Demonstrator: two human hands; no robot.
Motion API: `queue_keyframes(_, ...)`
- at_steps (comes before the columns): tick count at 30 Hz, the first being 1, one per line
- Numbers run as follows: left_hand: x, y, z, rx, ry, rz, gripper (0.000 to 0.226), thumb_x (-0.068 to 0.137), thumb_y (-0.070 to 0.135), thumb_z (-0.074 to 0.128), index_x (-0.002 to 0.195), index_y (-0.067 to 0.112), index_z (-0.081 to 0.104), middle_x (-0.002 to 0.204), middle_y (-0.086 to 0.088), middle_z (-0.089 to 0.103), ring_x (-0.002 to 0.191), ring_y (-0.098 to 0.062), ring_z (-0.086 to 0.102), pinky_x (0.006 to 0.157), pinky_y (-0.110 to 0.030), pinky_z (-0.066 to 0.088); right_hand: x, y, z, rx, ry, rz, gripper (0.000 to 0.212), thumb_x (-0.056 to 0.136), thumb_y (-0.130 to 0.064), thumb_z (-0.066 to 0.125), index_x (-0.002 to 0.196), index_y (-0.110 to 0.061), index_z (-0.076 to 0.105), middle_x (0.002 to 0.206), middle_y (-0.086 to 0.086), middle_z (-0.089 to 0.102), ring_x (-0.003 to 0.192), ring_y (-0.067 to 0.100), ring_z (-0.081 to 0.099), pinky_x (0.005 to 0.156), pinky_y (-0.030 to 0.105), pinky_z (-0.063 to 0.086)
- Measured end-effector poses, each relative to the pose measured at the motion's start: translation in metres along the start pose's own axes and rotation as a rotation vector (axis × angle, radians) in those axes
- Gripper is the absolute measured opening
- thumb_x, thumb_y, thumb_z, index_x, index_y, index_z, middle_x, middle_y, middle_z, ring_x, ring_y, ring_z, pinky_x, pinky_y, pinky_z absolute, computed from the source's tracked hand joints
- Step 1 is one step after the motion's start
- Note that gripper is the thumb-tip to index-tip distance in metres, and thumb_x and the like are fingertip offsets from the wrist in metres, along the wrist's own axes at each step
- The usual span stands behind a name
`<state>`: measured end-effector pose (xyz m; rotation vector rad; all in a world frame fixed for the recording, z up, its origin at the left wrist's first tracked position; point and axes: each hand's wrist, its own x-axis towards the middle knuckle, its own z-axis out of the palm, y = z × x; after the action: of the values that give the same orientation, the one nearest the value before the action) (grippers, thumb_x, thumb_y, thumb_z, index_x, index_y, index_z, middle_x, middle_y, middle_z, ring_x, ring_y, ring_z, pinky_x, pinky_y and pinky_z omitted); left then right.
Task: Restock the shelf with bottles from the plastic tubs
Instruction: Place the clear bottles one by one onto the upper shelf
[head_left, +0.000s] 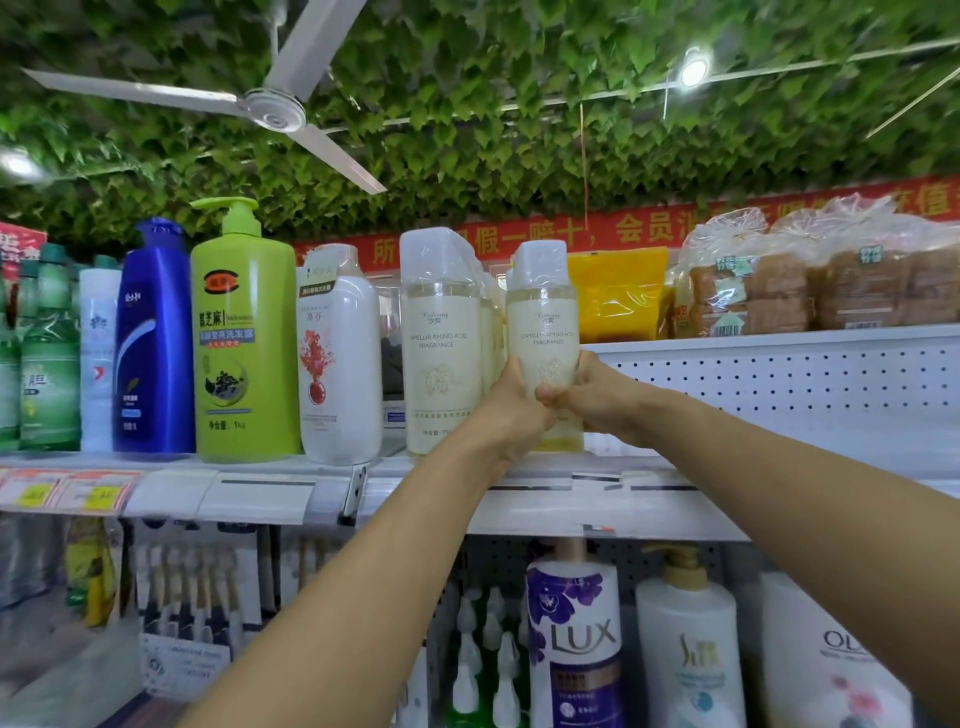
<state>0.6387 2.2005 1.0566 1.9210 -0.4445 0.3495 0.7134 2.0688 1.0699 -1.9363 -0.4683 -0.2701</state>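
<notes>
In the middle of the frame, both hands are holding one pale bottle (543, 332) with a clear cap and a cream label. The left hand (514, 410) is gripping its lower left side, and the right hand (597, 397) is wrapping around its lower right side, with the thumb lying across the front. The bottle is standing upright at the front edge of the top shelf (519, 467); its base is partly hidden by the hands, so I cannot tell for sure if it is already resting on the shelf.

Just to the left of it, a matching bottle (440, 338) is standing on the same shelf, and more of this kind seem to be lining up behind, between the two. Further left, a white bottle with a red flower print (340, 364), a big lime-green pump bottle (244, 338), a blue bottle (153, 343) and some green bottles (47, 358) are standing in a row toward the left edge of the frame.

At the right, behind a white perforated panel (779, 379), a yellow packet (618, 296) and bagged bread (810, 275) are sitting on a higher ledge. In the lower right, a purple LUX bottle (576, 639) and white pump bottles (691, 649) are filling the shelf below. A ceiling fan (270, 106) is hanging under green leaf decoration in the upper left.
</notes>
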Motion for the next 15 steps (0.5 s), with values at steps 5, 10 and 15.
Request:
queue_keyframes(5,-0.002,0.001,-0.001,0.001,-0.002,0.009,0.063,0.092,-0.010,0.050,0.145,0.018,0.033,0.122,0.001,0.053,0.122,-0.021,0.051,0.096,-0.027,0.040,0.003,0.001,0.002,0.001,0.011,0.025,0.070,0.084,-0.026,0.071,0.141,-0.014,0.033,0.127,0.007,0.059,0.113,0.025,0.059,0.087,0.038,0.053)
queue_keyframes(10,-0.001,0.001,-0.001,0.085,0.041,-0.003,0.063,0.090,-0.005,0.051,0.144,0.022,0.036,0.129,-0.006,0.057,0.120,-0.029,0.054,0.103,-0.041,0.047,-0.011,-0.010,0.007,-0.228,0.086,0.006,0.054,0.091,-0.028,0.062,0.138,-0.011,0.043,0.128,0.008,0.058,0.119,0.029,0.055,0.097,0.041,0.048)
queue_keyframes(15,-0.017,0.007,0.004,0.124,0.132,0.038,0.052,0.096,-0.004,0.046,0.144,0.016,0.040,0.128,0.002,0.055,0.108,-0.015,0.054,0.077,-0.018,0.047,-0.055,-0.031,-0.004,-0.520,0.260,-0.039,0.033,0.098,-0.024,0.051,0.127,-0.006,0.053,0.124,0.011,0.059,0.106,0.028,0.056,0.091,0.039,0.048)
